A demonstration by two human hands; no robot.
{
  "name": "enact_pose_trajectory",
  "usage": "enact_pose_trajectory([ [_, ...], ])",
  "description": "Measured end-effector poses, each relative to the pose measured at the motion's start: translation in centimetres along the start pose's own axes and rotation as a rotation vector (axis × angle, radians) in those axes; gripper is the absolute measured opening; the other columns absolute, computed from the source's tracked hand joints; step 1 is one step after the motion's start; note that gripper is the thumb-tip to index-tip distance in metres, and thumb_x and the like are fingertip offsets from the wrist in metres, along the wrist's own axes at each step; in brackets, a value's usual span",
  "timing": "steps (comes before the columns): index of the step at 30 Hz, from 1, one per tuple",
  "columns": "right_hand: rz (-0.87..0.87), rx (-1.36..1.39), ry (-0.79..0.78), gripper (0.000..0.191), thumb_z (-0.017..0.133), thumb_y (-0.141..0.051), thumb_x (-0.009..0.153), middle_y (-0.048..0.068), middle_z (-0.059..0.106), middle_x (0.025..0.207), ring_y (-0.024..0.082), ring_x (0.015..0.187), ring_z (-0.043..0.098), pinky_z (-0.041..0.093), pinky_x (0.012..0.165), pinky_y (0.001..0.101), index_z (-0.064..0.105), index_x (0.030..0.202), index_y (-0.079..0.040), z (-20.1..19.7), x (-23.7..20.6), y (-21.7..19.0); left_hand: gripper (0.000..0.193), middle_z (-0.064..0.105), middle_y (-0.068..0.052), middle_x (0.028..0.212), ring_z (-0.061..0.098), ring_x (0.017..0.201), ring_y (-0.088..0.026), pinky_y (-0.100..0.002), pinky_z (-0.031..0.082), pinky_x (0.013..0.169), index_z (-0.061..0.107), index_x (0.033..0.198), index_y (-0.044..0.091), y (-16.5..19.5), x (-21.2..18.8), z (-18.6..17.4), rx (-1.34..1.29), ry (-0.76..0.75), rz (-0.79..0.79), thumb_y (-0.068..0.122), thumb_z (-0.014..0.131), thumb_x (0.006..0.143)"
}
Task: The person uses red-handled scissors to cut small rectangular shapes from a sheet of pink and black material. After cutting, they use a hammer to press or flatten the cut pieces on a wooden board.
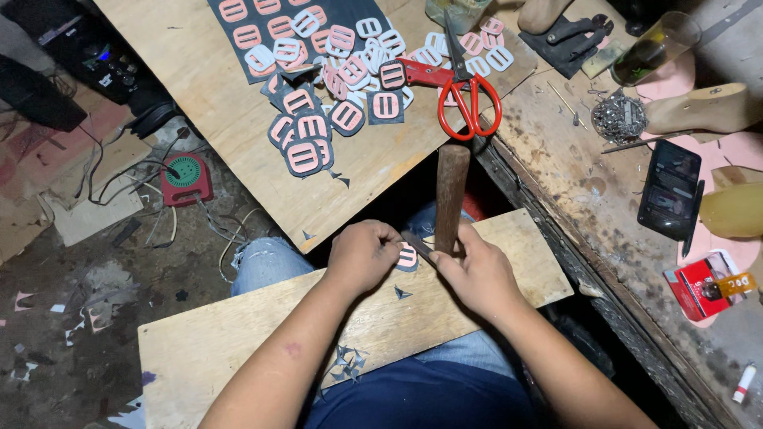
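Note:
My left hand [362, 256] pinches a small pink buckle-shaped piece on dark backing [408, 257] against the wooden board on my lap [238, 342]. My right hand [475, 274] grips a tool with a long brown wooden handle [451, 191]; its thin dark blade meets the piece between my hands. Dark trimmed scraps [348, 364] lie on the board near my left forearm.
A larger plywood sheet [199, 71] ahead holds several pink buckle pieces [310, 131] on dark material and red-handled scissors [469, 99]. To the right, a worn bench [572, 159] carries a phone [671, 189], shoe lasts [699, 107], a pile of small nails and a red packet.

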State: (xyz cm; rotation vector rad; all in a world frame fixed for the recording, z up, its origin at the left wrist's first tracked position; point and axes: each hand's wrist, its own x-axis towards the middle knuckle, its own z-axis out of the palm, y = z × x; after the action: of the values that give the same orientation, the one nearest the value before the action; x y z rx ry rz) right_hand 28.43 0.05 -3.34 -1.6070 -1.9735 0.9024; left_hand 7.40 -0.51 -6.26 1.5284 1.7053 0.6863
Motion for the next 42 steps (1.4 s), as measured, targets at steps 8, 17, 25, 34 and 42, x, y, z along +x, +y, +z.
enact_pose_trajectory([
  [8,0.084,0.065,0.04,0.028,0.074,-0.024,0.084,0.009,0.074,0.077,0.02,0.062,0.073,0.055,0.06,0.033,0.062,0.105,-0.008,1.2,-1.9,0.1,0.016,0.073,-0.011,0.069,0.069,0.061,-0.021,-0.034,0.054,0.063,0.078,0.087,0.008,-0.5,-0.2,0.9,-0.149,0.011,-0.189,0.02,0.078,0.077],
  [17,0.149,0.147,0.035,0.029,0.073,-0.022,0.084,0.011,0.076,0.08,0.027,0.064,0.074,0.056,0.061,0.0368,0.062,0.107,-0.008,1.4,-1.1,-0.2,0.013,0.075,-0.01,0.082,0.069,0.067,-0.021,-0.034,0.054,0.065,0.078,0.087,0.008,-0.6,-0.2,0.4,-0.149,0.021,0.062,0.018,0.075,0.08],
  [25,-0.012,-0.057,0.059,0.029,0.077,-0.023,0.086,0.013,0.076,0.082,0.028,0.074,0.073,0.055,0.066,0.0373,0.063,0.106,-0.006,1.4,-1.7,0.0,0.019,0.073,-0.01,0.077,0.067,0.066,-0.021,-0.034,0.053,0.064,0.076,0.088,0.007,-0.5,-0.7,-0.4,-0.051,-0.031,-0.013,0.024,0.078,0.079],
  [34,0.231,0.02,-0.01,0.032,0.074,-0.026,0.084,0.009,0.075,0.08,0.023,0.067,0.075,0.057,0.066,0.0363,0.064,0.107,-0.008,0.8,-1.0,-1.4,0.011,0.073,-0.006,0.07,0.062,0.062,-0.012,-0.03,0.052,0.06,0.077,0.083,0.001,-2.1,0.7,1.1,-0.353,-0.087,-0.096,0.011,0.076,0.078],
  [42,-0.009,-0.118,-0.026,0.03,0.077,-0.024,0.082,0.013,0.072,0.081,0.028,0.074,0.07,0.053,0.066,0.0385,0.067,0.106,-0.009,0.2,0.1,-0.3,0.01,0.074,-0.008,0.069,0.065,0.059,-0.012,-0.029,0.053,0.061,0.077,0.079,0.003,-1.0,0.2,1.0,-0.293,-0.033,-0.119,0.012,0.077,0.077],
])
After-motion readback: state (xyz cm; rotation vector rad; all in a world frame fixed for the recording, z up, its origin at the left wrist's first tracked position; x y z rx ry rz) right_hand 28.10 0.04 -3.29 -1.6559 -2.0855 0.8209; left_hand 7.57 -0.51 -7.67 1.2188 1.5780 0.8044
